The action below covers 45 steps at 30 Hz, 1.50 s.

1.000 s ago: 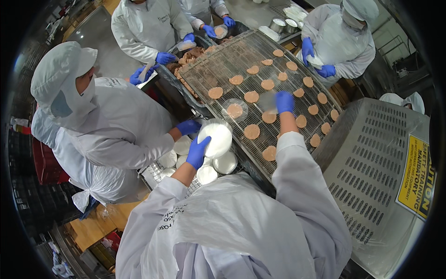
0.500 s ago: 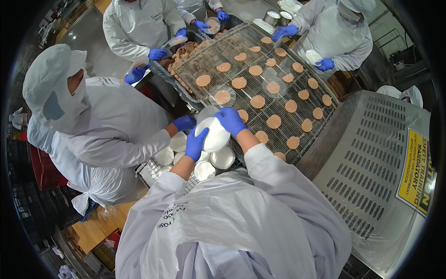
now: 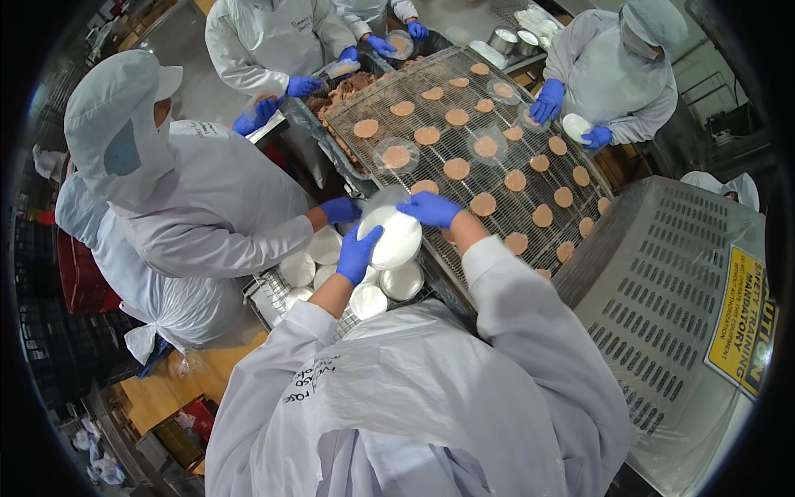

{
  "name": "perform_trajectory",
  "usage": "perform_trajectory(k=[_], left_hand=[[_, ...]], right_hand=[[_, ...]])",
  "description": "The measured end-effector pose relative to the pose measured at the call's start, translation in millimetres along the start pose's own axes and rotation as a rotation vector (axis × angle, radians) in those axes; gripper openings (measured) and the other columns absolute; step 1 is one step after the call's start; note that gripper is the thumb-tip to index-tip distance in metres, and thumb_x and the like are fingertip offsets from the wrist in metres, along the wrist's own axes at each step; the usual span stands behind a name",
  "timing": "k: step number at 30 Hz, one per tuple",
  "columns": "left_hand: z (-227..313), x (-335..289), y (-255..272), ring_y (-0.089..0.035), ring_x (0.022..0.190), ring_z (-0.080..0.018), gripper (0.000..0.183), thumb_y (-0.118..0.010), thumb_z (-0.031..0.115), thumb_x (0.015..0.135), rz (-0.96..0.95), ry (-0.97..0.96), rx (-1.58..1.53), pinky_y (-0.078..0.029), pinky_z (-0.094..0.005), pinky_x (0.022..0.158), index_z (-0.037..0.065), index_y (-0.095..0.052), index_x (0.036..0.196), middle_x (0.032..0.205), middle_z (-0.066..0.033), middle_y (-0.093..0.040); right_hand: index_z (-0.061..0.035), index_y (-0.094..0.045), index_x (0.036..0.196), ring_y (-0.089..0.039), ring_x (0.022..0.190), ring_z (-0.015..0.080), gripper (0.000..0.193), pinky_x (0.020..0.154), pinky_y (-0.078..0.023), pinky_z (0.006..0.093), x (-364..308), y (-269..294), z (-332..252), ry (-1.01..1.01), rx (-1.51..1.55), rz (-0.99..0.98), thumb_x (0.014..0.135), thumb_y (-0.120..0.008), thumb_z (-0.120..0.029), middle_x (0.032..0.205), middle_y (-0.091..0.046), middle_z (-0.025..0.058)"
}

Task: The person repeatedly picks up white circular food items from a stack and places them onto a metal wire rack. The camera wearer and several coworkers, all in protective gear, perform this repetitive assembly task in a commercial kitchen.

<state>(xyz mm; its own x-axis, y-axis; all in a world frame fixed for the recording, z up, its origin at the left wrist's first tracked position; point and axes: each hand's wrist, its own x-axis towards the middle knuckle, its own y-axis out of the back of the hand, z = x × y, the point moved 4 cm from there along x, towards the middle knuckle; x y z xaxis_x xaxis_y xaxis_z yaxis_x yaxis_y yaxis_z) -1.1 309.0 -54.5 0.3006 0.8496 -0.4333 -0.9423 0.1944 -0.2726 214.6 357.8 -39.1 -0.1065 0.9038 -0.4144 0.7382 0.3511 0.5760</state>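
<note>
- Watching the right hand (image 3: pixel 431 209): it's come back from over the mesh belt (image 3: pixel 513 211) to the edge of the stack of white discs (image 3: pixel 391 238), and it's still there now.
- New since a second ago: a clear disc (image 3: pixel 499 152) lies around a mid-belt patty (image 3: pixel 456 169). I'd judge one more placement done. Over or under the patty, can't tell.
- Far co-worker's (image 3: pixel 617 74) gloved hand has also gone out over the belt; another clear disc lies just beyond it.
- Left fingers: clenched around the stack, which is beside the belt's near-left edge, above the wire rack (image 3: pixel 344 326).
- Right fingers: curled at the stack's edge, by a translucent sheet; can't tell if they've pinched it.
- Counts I get: patties on belt, roughly 27, some partly hidden; clear discs lying there, three, plus one at the co-worker's hand; white round piles (image 3: pixel 368 301) on the rack, about seven; metal tins (image 3: pixel 503 40), two.
</note>
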Motion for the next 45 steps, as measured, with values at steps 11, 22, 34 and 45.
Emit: perform_trajectory(k=[11,22,34,45], left_hand=[[-18.6,-41.0,-10.5,-0.061,0.093,-0.0194,0.043,-0.067,0.018,0.083,0.125,0.058,-0.063,-0.051,-0.032,0.079,-0.001,-0.054,0.12,0.107,-0.0118,-0.062],[-6.4,-6.1,-6.0,-0.057,0.101,-0.0187,0.044,-0.063,0.02,0.086,0.088,0.022,-0.022,-0.046,-0.0304,0.087,-0.002,-0.051,0.122,0.113,-0.0113,-0.059],[-32.0,6.1,-12.4,-0.054,0.111,-0.0275,0.054,-0.062,0.029,0.085,-0.013,0.288,-0.512,-0.044,-0.0429,0.095,0.008,-0.042,0.132,0.125,-0.0104,-0.052],[-72.0,-41.8,57.5,-0.058,0.102,-0.0337,0.058,-0.058,0.021,0.073,-0.191,0.438,-0.433,-0.047,-0.0439,0.091,0.001,-0.046,0.126,0.114,-0.0169,-0.058]], right_hand=[[-0.0023,-0.059,0.108,-0.056,0.105,0.0293,0.038,0.089,-0.044,0.0405,23.4,106.2,88.3,0.07,-0.309,0.641,0.088,-0.052,-0.034,0.113,-0.059,0.0184],[0.002,-0.065,0.094,-0.064,0.077,0.0262,0.028,0.07,-0.05,0.036,13.9,-20.2,-1.9,0.063,0.444,0.204,0.082,-0.063,-0.023,0.083,-0.066,0.0143],[0.009,-0.058,0.098,-0.064,0.063,0.018,0.019,0.054,-0.053,0.0291,38.3,-2.4,65.1,-0.047,0.918,0.235,0.085,-0.059,-0.005,0.083,-0.065,0.0142],[0.0013,-0.063,0.107,-0.064,0.075,0.0151,0.028,0.071,-0.051,0.0267,-1.4,-79.8,36.9,-0.011,0.906,0.082,0.08,-0.06,-0.004,0.092,-0.067,0.0087]])
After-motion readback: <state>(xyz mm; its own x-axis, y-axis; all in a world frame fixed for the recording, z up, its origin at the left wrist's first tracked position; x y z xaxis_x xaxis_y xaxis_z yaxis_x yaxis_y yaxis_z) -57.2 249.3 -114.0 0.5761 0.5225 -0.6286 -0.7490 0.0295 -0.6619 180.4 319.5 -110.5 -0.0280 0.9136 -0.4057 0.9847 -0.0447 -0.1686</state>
